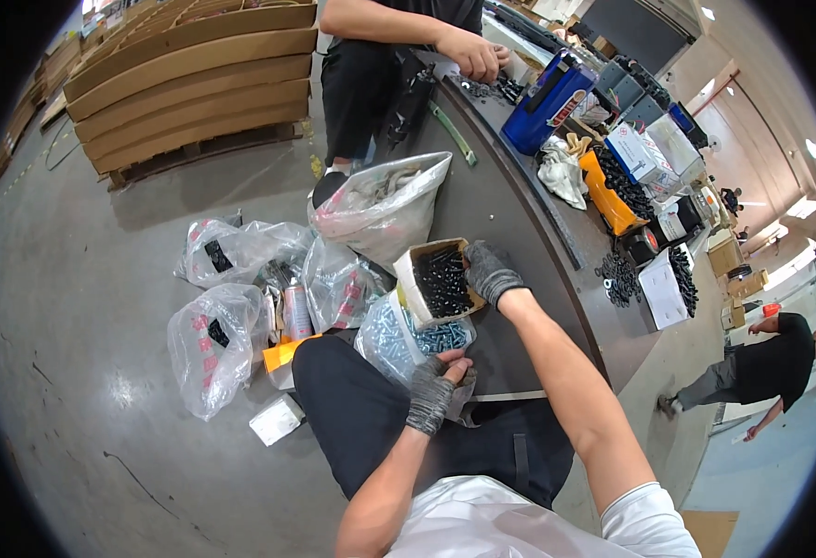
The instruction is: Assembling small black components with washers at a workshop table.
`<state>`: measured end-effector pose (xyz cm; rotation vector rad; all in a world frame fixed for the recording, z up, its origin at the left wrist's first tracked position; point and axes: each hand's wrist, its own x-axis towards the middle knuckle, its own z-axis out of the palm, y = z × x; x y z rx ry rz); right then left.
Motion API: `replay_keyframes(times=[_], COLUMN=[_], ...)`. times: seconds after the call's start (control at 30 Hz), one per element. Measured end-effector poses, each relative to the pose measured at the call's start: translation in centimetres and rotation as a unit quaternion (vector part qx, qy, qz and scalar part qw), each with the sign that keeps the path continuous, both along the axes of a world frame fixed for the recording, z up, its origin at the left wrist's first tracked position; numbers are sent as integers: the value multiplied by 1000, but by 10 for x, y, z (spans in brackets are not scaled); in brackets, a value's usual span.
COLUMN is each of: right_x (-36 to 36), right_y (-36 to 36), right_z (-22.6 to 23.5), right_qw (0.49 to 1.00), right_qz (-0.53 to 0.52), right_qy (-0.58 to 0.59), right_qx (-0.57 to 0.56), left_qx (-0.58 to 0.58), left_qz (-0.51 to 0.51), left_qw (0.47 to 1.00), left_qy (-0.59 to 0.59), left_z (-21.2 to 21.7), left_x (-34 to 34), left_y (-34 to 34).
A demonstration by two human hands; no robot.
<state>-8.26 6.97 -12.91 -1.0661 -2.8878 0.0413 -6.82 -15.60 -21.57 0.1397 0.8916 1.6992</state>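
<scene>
The right hand (493, 272) pinches one carton (409, 293) of black screws (443, 282), the left hand (430, 394) one clear bag (380, 340)

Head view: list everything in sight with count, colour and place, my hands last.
Small open cardboard box of black fasteners: 1, tan, centre
Clear plastic bag of screws: 1, silvery contents, just below box in picture
Open plastic sack: 1, whitish, beyond box
Other plastic bags: several, clear, left floor
Cylindrical can: 1, silvery, among bags
Rectangular box: 1, white, left floor
Cardboard tray stack: 1, brown, upper left
Cylindrical container: 1, blue, upper right
Open parts boxes: 2, orange and white, right
Other people: at least 2, dark clothes, top and right
Left hand: 1, grey glove, at screw bag
Right hand: 1, grey glove, gripping tan box
</scene>
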Motion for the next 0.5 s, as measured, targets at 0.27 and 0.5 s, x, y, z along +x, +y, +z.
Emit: replay_keyframes(times=[0.27, 0.5], right_x=[-9, -4], right_y=[24, 32], right_z=[-6, 1], right_qw=[993, 964], right_qz=[63, 207], right_qy=[-100, -154], right_qx=[10, 58], left_qx=[-4, 19], left_qz=[-4, -1], left_qw=[998, 993], left_qy=[55, 117], left_z=[3, 0], left_x=[-2, 0], left_y=[0, -3])
